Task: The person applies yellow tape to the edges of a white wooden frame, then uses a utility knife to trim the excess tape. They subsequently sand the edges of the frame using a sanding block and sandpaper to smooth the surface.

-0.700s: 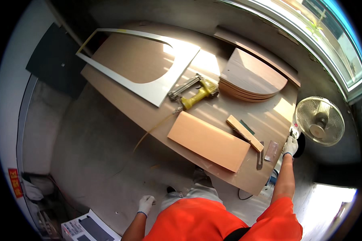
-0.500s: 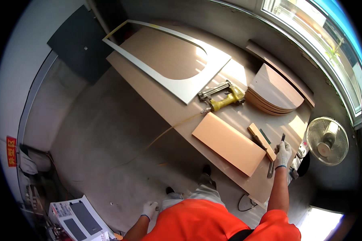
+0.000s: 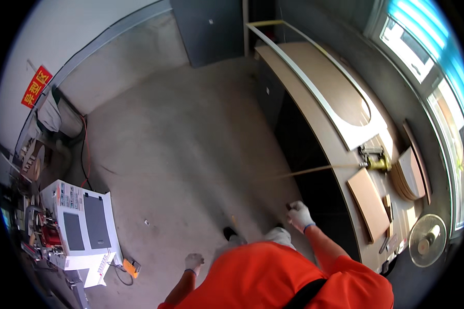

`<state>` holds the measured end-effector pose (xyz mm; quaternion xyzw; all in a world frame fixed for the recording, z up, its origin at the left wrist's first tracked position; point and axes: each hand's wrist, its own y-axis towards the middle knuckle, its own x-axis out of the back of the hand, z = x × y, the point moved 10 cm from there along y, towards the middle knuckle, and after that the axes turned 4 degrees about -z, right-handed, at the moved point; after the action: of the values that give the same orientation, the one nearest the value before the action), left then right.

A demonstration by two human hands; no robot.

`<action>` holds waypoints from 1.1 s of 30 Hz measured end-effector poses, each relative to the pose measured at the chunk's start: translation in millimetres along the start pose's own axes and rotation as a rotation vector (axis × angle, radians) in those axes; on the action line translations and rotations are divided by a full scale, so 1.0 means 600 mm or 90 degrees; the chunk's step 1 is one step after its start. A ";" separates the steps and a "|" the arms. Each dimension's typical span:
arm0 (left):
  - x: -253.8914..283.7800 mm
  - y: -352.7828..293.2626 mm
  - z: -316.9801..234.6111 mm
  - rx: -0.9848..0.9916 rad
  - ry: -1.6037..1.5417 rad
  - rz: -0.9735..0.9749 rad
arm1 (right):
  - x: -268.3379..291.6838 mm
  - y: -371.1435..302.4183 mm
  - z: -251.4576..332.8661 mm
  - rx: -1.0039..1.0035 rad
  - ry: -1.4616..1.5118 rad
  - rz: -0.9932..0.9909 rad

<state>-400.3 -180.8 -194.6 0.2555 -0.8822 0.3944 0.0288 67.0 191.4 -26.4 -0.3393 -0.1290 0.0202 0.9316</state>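
Your right hand [image 3: 299, 216] has its grip pinched on a small dark object [image 3: 288, 207] (too small to make out further), which pokes from the fingertips over the floor [image 3: 154, 154], to the left of the desk [image 3: 374, 253]. Your left hand [image 3: 194, 261], gloved too, hangs low beside your orange shirt [image 3: 263, 278]; you can't tell whether its grip is spread or pressed together. On the desk, a yellow nail gun [image 3: 379, 164] lies between the white frame [image 3: 358, 135] and a stack of curved boards [image 3: 410, 172], with a tan panel [image 3: 368, 203] nearer you.
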 end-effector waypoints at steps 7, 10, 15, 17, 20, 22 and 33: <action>0.188 0.144 -0.123 0.088 -0.234 -0.222 | -0.118 0.267 -0.294 0.107 -0.319 0.081; 0.165 0.238 -0.145 0.094 -0.330 -0.174 | -0.104 0.414 -0.302 0.151 -0.395 0.078; 0.196 0.335 -0.278 0.112 -0.380 -0.109 | -0.311 0.429 -0.098 0.035 -0.737 0.156; 0.212 0.437 -0.348 0.094 -0.526 0.031 | -0.385 0.472 0.029 0.063 -0.815 0.159; 0.322 0.527 -0.528 0.034 -0.358 -0.177 | -0.492 0.555 0.163 0.076 -0.899 0.148; 0.408 0.595 -0.578 0.071 -0.350 -0.206 | -0.618 0.616 0.287 0.119 -0.901 0.145; 0.350 1.024 -1.002 0.167 -0.030 -0.010 | -0.809 0.626 0.876 0.061 -0.054 0.045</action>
<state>-964.4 499.6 -146.7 0.2733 -0.8217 0.4997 -0.0225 -516.8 748.7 11.3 -0.2972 -0.1555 0.0735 0.9392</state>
